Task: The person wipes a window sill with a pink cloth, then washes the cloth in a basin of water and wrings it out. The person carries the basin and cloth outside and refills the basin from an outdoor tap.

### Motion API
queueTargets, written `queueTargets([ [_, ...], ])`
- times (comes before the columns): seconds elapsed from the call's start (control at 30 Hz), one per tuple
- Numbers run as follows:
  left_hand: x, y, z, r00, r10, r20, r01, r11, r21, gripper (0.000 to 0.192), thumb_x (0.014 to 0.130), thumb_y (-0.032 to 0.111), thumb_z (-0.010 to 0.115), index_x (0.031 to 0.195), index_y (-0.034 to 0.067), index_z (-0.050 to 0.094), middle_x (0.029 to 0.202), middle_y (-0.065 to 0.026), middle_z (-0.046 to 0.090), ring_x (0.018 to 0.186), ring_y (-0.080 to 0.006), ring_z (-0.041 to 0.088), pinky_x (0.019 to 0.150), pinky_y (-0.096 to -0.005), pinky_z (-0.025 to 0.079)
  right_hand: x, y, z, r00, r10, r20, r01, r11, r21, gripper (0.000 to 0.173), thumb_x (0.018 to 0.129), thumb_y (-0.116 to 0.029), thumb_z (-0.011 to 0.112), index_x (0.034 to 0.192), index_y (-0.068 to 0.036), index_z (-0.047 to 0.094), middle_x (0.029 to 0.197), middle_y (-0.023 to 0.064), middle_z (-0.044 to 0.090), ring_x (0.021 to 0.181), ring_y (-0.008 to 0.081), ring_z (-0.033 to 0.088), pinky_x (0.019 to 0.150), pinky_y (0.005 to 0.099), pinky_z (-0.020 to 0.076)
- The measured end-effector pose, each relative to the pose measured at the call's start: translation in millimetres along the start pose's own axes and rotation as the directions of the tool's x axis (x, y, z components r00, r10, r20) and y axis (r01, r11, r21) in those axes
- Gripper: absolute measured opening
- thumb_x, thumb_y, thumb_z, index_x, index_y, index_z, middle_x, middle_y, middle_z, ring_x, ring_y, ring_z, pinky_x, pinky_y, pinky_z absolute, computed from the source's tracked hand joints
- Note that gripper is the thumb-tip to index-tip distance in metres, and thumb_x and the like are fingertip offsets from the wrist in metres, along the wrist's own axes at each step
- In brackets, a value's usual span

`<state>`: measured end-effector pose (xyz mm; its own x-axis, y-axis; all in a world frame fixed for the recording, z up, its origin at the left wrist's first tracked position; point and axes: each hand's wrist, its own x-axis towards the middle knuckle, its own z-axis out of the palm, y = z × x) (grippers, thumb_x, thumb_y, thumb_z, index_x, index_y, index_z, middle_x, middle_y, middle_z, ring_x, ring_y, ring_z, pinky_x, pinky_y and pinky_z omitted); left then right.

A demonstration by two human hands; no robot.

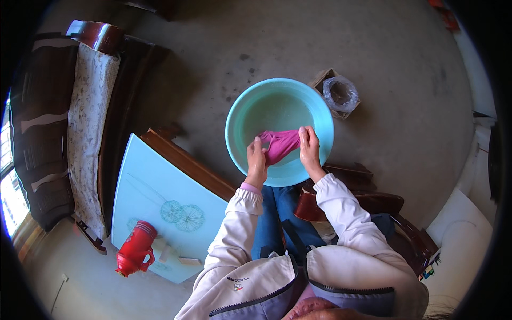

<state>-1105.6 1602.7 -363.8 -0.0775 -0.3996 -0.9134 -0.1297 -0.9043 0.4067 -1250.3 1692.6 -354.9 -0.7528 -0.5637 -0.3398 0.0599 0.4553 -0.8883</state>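
Observation:
A wet-looking pink cloth [280, 145] is stretched between my two hands above a light turquoise basin [325, 116]. My left hand [257, 160] grips its left end, the thumb pointing up. At the other end, my right hand [309, 150] pinches the cloth between thumb and fingers. Water [280, 106] stands in the basin, and its surface shows behind the cloth. Both wrists reach over the basin's near rim. The cloth hangs lower near my left hand; whether it touches the water, I cannot tell.
A box-shaped bin with a clear plastic liner [341, 94] stands right of the basin. To the left, a light blue table [160, 180] carries a red thermos flask [137, 248]. A wooden sofa with a patterned cushion [90, 140] lies farther left. Dark wooden furniture [380, 202] sits beside my right arm.

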Motion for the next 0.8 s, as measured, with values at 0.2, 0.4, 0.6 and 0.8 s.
queueTargets([
  [0.2, -33.7, 5.2, -4.6, 0.916, -0.161, 0.366, 0.105, 0.98, 0.168, 0.053, 0.109, 0.049, 0.054, 0.123, 0.001, 0.072, 0.105, -0.0037, 0.075, 0.093, -0.0132, 0.07, 0.08, -0.0278, 0.056, -33.6, -36.9, -10.6, 0.991, -0.131, 0.008, 0.129, 0.981, 0.143, 0.016, 0.11, -0.016, 0.06, 0.104, -0.002, 0.057, 0.087, 0.0015, 0.057, 0.082, 0.0087, 0.052, 0.076, 0.0267, 0.0471],
  [0.4, -69.9, 25.5, -13.3, 0.792, 0.593, 0.143, -0.608, 0.751, 0.257, 0.024, 0.111, 0.021, 0.057, 0.107, -0.001, 0.066, 0.082, 0.0012, 0.057, 0.071, -0.007, 0.048, 0.062, -0.0276, 0.043, -39.4, -63.5, -36.6, 0.951, -0.309, -0.016, 0.309, 0.951, -0.025, 0.018, 0.102, -0.014, 0.071, 0.104, -0.001, 0.057, 0.1, 0.0076, 0.067, 0.081, 0.0134, 0.057, 0.079, 0.0287, 0.0507],
  [0.6, 5.6, -53.5, -42.3, 0.731, 0.673, 0.115, -0.598, 0.55, 0.584, 0.034, 0.102, 0.016, 0.064, 0.127, -0.006, 0.057, 0.111, -0.0268, 0.065, 0.102, -0.0426, 0.064, 0.098, -0.0466, 0.051, -19.3, 36.0, -27.7, 0.988, 0.151, 0.038, -0.146, 0.983, -0.116, 0.046, 0.095, -0.026, 0.075, 0.13, -0.001, 0.061, 0.123, 0.0176, 0.069, 0.112, 0.0255, 0.068, 0.092, 0.0381, 0.0547],
  [0.8, 45.8, -26.3, 12.7, 0.736, 0.659, 0.152, -0.56, 0.467, 0.685, 0.045, 0.096, 0.017, 0.071, 0.133, -0.006, 0.06, 0.122, -0.0325, 0.067, 0.115, -0.0472, 0.064, 0.102, -0.0488, 0.05, 21.3, 98.0, 29.1, 0.992, 0.123, -0.019, -0.122, 0.934, -0.337, 0.045, 0.096, -0.031, 0.073, 0.125, 0.002, 0.065, 0.107, 0.0209, 0.075, 0.101, 0.0307, 0.073, 0.09, 0.0404, 0.0564],
])
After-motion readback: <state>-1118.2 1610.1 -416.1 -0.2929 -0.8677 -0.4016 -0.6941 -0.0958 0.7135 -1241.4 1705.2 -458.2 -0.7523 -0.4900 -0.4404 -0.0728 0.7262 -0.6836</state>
